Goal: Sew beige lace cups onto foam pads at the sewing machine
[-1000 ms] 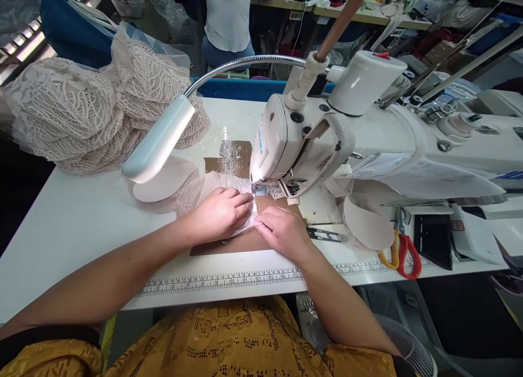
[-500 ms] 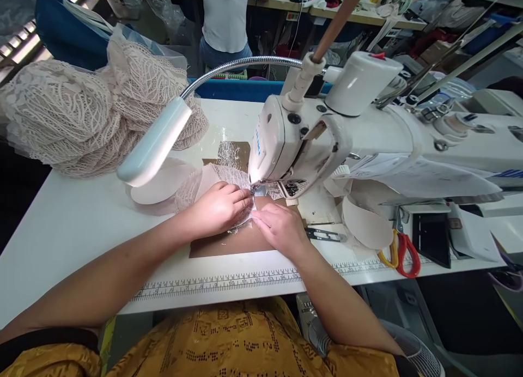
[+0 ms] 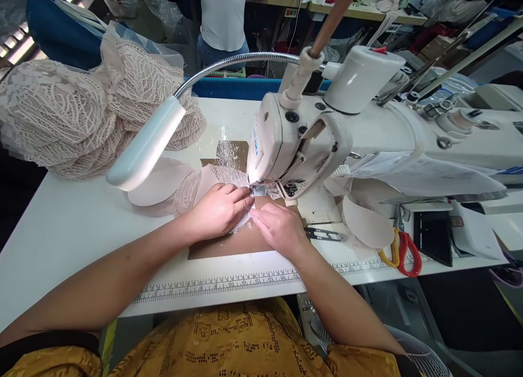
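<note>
Under the needle of the white sewing machine (image 3: 267, 137) lies a pale lace fabric piece (image 3: 231, 174), joined to smooth pale cloth. My left hand (image 3: 220, 209) bears down on the lace from the left, fingers together and bent, tips right beside the presser foot; it grips the fabric against the bed. With thumb and forefinger, my right hand (image 3: 281, 227) pinches the near edge of the same lace, just in front of the needle. The fingertips partly cover the edge held between the hands. Below them lies a brown sheet (image 3: 229, 246) taped to the table.
A heap of lace pieces (image 3: 61, 115) sits at the back left. The lamp (image 3: 147, 143) hangs over the left side. Thread snips (image 3: 324, 235), a pale cup-shaped piece (image 3: 365, 222), scissors (image 3: 408, 254) and a phone (image 3: 433, 238) lie right. A ruler strip (image 3: 229, 285) edges the table.
The view has shifted slightly. Both hands keep nearly the same place and hold on the lace at the needle; no clear movement of the fabric shows.
</note>
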Tool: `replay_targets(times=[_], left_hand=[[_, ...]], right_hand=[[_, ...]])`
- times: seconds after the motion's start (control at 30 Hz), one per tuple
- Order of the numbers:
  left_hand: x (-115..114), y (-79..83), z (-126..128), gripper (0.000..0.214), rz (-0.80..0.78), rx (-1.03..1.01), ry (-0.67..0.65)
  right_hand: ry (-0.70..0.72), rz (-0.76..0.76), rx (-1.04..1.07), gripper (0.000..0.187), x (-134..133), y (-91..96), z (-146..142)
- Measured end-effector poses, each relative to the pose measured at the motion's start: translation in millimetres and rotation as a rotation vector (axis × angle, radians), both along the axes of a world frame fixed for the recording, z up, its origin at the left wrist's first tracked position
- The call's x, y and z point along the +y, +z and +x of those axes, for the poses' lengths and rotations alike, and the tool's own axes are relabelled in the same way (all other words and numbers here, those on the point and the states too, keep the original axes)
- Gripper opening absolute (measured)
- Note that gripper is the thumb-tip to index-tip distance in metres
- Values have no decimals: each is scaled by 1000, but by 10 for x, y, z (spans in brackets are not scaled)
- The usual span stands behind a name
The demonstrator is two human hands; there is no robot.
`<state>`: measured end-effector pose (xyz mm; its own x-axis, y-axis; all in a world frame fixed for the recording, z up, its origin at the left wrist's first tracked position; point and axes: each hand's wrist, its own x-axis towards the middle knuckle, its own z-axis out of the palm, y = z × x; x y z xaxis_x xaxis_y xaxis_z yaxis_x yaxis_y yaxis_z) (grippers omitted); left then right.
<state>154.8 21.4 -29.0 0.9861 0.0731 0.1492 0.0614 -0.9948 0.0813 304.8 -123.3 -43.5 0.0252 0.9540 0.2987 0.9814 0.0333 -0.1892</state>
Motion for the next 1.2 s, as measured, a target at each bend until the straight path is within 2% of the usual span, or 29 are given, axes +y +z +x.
replay_targets(times=[0.3, 0.6, 0.77, 1.2], left_hand=[[42, 26, 11, 43, 49, 86, 10], [80, 13, 10, 39, 77, 42, -8], [102, -20, -18, 34, 36, -21, -93], [147, -55, 5, 36, -37, -36, -50]], right_hand=[[4, 2, 1, 23, 13, -10, -15], [-17, -37, -8, 25, 50, -3, -40], [-22, -70, -14, 25, 53, 17, -37], [-37, -102, 8, 22, 57, 37, -35]])
